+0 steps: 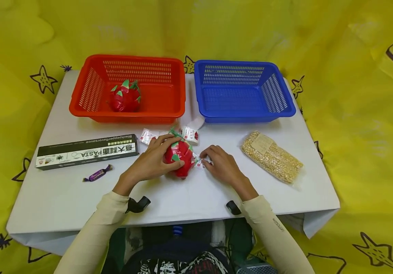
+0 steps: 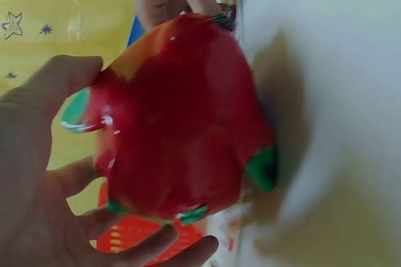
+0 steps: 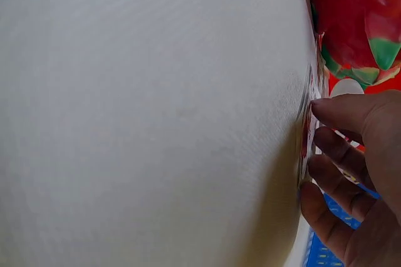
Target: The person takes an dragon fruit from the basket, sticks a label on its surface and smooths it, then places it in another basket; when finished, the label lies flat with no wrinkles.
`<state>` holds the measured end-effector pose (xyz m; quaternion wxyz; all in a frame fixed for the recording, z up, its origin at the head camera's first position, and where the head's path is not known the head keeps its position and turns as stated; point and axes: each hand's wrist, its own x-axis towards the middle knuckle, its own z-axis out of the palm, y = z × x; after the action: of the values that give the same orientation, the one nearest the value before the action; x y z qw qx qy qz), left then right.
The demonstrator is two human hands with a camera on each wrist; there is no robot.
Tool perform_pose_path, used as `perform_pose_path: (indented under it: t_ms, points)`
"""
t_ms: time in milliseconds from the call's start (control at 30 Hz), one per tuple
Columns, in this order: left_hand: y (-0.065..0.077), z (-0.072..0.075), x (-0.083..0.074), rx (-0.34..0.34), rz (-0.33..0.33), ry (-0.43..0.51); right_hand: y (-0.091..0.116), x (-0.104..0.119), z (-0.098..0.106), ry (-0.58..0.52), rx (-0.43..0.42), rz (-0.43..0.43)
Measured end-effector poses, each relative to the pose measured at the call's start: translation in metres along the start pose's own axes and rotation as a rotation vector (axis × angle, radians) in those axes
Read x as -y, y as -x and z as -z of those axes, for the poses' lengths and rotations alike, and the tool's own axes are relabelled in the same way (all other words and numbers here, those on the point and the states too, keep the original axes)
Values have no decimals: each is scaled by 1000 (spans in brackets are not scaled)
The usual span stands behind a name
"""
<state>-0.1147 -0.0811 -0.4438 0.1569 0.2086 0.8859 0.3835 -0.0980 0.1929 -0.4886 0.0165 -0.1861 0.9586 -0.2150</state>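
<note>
A toy dragon fruit, red with green leaf tips, is in front of me at the middle of the white table. My left hand grips it from the left, thumb on the near side and fingers around the far side. Close to its right, my right hand pinches the edge of a small white packet with red print, partly hidden by the fruit. In the right wrist view the thumb and fingertips meet at that packet, low against the tabletop. More such packets lie just behind the fruit.
A red basket holding another dragon fruit stands at the back left, a blue basket at the back right. On the left lie a pasta box and a purple-wrapped candy. A bag of yellow kernels lies right.
</note>
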Motion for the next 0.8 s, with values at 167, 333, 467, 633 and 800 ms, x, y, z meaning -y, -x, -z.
perform_pose_path:
  t_ms: [167,333,467,633,800]
  points:
    - [11,4,12,-16,13,98,-17,12,-6,11,24,75]
    - [14,13,20,-59,-6,114,-23,15,-9,-26,33,60]
    - [9,12,21,-27,-20,111,-16,12,-7,-105,12,-19]
    - [2,6,21,-2,-38,125,-11,7,-2,-172,-47,-56]
    - [-4,0,20,-6,-72,150,-5,1,5,-208,-115,-62]
